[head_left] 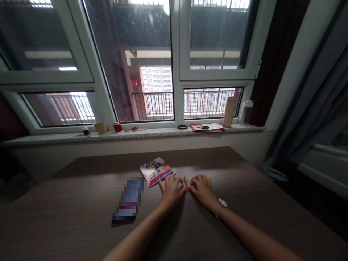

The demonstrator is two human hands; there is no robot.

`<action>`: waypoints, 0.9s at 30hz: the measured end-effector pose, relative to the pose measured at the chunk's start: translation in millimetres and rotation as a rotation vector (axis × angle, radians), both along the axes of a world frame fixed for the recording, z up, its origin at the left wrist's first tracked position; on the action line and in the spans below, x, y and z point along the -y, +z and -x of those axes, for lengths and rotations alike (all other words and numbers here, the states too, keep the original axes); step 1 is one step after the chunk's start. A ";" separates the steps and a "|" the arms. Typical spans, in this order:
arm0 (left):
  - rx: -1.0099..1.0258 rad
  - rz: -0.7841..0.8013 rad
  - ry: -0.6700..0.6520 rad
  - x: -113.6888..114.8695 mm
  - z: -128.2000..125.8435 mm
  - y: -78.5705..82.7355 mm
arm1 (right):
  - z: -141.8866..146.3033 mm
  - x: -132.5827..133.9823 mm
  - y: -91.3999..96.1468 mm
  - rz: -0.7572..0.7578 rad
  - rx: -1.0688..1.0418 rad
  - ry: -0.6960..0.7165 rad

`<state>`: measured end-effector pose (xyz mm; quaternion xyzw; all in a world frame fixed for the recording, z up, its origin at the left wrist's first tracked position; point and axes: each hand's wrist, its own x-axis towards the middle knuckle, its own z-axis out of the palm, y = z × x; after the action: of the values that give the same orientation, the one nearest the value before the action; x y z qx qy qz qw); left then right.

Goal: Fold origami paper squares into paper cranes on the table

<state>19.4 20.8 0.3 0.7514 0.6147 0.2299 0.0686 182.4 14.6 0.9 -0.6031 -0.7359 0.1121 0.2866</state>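
Much open table around the paper

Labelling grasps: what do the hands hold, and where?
A small orange folded paper piece, pinched at its sides: left hand on the left, right hand on the right.

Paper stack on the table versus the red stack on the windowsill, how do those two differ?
The table stack shows a multicoloured printed cover; the sill stack looks mostly red. The table stack lies angled beside the left hand; the sill stack sits far off on the windowsill. A small dark thing rests on the sill stack; nothing lies on the table stack. Both are thin, flat piles.
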 end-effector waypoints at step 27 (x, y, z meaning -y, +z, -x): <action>-0.057 -0.080 0.014 5.2 1.2 5.5 | 0.2 -1.7 -3.3 -0.004 -0.030 -0.007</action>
<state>18.2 15.5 5.7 0.7554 0.6120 0.2333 0.0191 182.2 16.4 -2.5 -0.6033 -0.7297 0.1185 0.2992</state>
